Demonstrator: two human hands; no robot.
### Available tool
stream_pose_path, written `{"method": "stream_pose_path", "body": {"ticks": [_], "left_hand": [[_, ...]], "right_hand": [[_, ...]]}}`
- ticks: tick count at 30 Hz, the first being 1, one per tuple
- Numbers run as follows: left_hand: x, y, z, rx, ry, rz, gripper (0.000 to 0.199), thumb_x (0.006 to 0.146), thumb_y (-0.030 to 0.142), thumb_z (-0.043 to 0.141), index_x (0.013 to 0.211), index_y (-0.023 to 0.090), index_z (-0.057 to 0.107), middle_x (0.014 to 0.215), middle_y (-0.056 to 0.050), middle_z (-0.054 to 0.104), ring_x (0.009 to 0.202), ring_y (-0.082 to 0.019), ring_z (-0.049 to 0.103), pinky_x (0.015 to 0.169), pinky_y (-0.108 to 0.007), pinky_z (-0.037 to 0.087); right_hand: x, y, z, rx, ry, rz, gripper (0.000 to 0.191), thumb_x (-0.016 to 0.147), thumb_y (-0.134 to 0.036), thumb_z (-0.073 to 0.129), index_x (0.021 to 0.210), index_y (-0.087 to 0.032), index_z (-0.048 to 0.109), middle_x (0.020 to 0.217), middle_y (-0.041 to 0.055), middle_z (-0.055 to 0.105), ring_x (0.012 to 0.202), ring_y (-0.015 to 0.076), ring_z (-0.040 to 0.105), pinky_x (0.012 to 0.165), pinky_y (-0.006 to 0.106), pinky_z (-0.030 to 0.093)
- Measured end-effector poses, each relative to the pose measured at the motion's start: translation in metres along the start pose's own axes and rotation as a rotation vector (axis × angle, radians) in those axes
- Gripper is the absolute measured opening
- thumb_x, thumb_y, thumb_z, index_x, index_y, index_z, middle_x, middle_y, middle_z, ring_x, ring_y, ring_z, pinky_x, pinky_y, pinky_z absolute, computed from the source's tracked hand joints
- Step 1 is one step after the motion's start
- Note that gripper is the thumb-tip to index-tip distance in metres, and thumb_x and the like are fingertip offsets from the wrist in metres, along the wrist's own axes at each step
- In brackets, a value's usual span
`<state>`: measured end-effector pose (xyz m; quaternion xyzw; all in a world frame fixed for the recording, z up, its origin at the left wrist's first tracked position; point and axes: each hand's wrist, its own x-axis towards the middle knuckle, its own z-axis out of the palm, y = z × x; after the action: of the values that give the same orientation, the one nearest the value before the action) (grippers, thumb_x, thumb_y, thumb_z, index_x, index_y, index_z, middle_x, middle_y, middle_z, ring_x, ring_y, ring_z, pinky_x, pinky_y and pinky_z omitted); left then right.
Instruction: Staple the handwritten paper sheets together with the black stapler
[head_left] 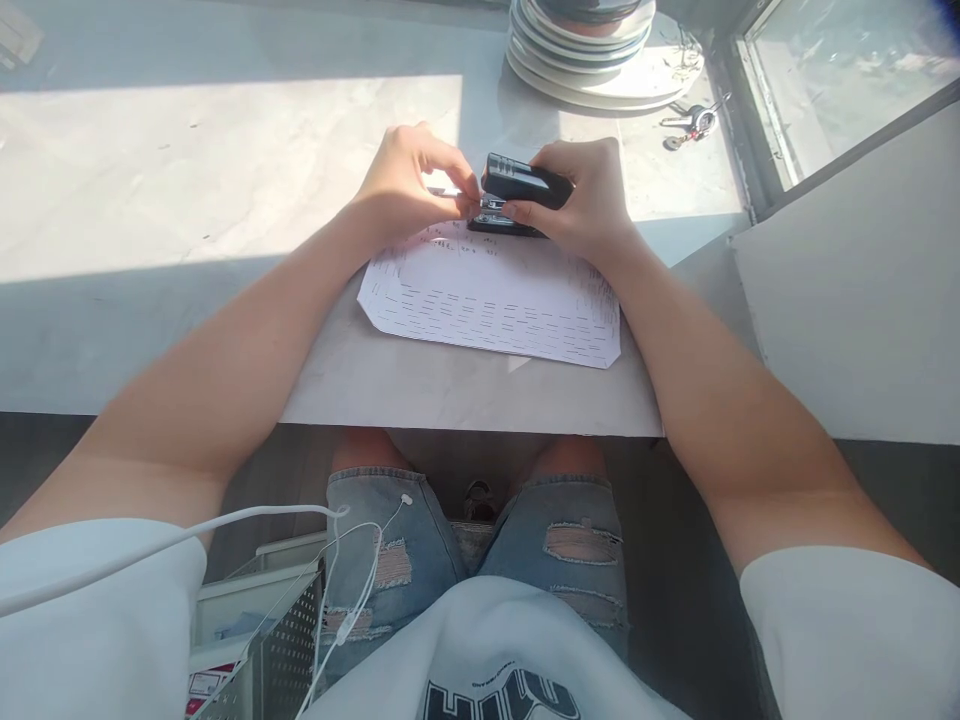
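Black stapler [529, 182] sits between both hands, top arm raised off its base, at the far edge of the printed paper [495, 300]. On my feed, right hand [592, 195] grips its rear end. Left hand [409, 180]: fingertips pinched at the front end; I can't tell what they hold. Paper stops short of the near table [187, 180] edge. I see wide room leftward; stacked plates [581, 70] and keys [697, 121] crowd the far right.
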<state>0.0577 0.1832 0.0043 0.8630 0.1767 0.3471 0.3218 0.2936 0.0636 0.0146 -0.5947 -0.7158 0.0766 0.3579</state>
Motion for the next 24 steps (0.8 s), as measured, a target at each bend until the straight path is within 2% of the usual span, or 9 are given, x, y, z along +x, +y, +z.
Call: {"method": "stream_pose_path", "body": {"ticks": [4, 7, 11, 15, 18, 21, 24], "left_hand": [[-0.0011, 0.0016, 0.0004, 0.007, 0.017, 0.006, 0.011, 0.072, 0.031, 0.087, 0.076, 0.040, 0.083, 0.079, 0.001, 0.078, 0.095, -0.031, 0.061, 0.079, -0.051, 0.049], [-0.0004, 0.0003, -0.0002, 0.008, 0.031, 0.023, 0.012, 0.072, 0.031, 0.088, 0.078, 0.039, 0.081, 0.082, 0.005, 0.078, 0.087, -0.026, 0.057, 0.084, -0.052, 0.048], [-0.0009, 0.0024, -0.0004, -0.081, -0.032, 0.021, 0.010, 0.079, 0.036, 0.089, 0.085, 0.038, 0.081, 0.088, 0.007, 0.079, 0.086, -0.021, 0.055, 0.088, -0.048, 0.049], [-0.0019, 0.0062, 0.0015, -0.203, 0.064, 0.046, 0.011, 0.083, 0.028, 0.089, 0.090, 0.032, 0.081, 0.094, 0.003, 0.079, 0.087, -0.020, 0.067, 0.091, -0.046, 0.056], [-0.0020, 0.0043, 0.0026, -0.244, 0.110, 0.090, 0.009, 0.089, 0.033, 0.089, 0.093, 0.032, 0.081, 0.096, 0.002, 0.076, 0.085, -0.021, 0.071, 0.090, -0.048, 0.059], [-0.0021, 0.0001, 0.0024, -0.246, 0.092, 0.115, 0.008, 0.092, 0.042, 0.089, 0.097, 0.038, 0.083, 0.098, 0.000, 0.076, 0.087, -0.025, 0.072, 0.088, -0.052, 0.058], [-0.0014, -0.0026, 0.0022, -0.236, 0.093, 0.095, 0.010, 0.088, 0.045, 0.090, 0.096, 0.048, 0.085, 0.098, 0.002, 0.078, 0.091, -0.028, 0.073, 0.087, -0.054, 0.057]], "right_hand": [[0.0011, 0.0022, 0.0016, 0.015, 0.004, -0.009, 0.064, 0.072, -0.097, 0.072, 0.072, -0.034, 0.057, 0.073, 0.0034, 0.058, 0.074, 0.0284, 0.047, 0.070, 0.049, 0.043], [0.0011, 0.0035, 0.0014, 0.027, 0.006, -0.012, 0.061, 0.073, -0.094, 0.074, 0.071, -0.036, 0.057, 0.072, 0.0027, 0.055, 0.074, 0.0281, 0.046, 0.070, 0.049, 0.041], [0.0003, 0.0032, 0.0004, 0.034, 0.004, -0.024, 0.059, 0.076, -0.093, 0.071, 0.071, -0.036, 0.058, 0.071, 0.0024, 0.055, 0.076, 0.0289, 0.048, 0.069, 0.048, 0.040], [0.0005, 0.0023, 0.0013, 0.043, 0.025, -0.035, 0.065, 0.074, -0.096, 0.071, 0.069, -0.033, 0.055, 0.069, 0.0020, 0.055, 0.071, 0.0265, 0.047, 0.066, 0.047, 0.040], [0.0007, 0.0019, 0.0019, 0.031, 0.019, -0.029, 0.064, 0.071, -0.095, 0.074, 0.069, -0.034, 0.056, 0.068, 0.0022, 0.054, 0.070, 0.0271, 0.047, 0.066, 0.048, 0.040], [0.0003, 0.0020, 0.0013, 0.029, -0.006, -0.012, 0.057, 0.074, -0.092, 0.075, 0.071, -0.037, 0.060, 0.068, 0.0022, 0.056, 0.076, 0.0302, 0.051, 0.069, 0.050, 0.042], [0.0000, 0.0022, 0.0007, 0.031, -0.005, -0.001, 0.057, 0.074, -0.093, 0.075, 0.071, -0.038, 0.060, 0.069, 0.0023, 0.058, 0.077, 0.0306, 0.052, 0.070, 0.051, 0.043]]}}
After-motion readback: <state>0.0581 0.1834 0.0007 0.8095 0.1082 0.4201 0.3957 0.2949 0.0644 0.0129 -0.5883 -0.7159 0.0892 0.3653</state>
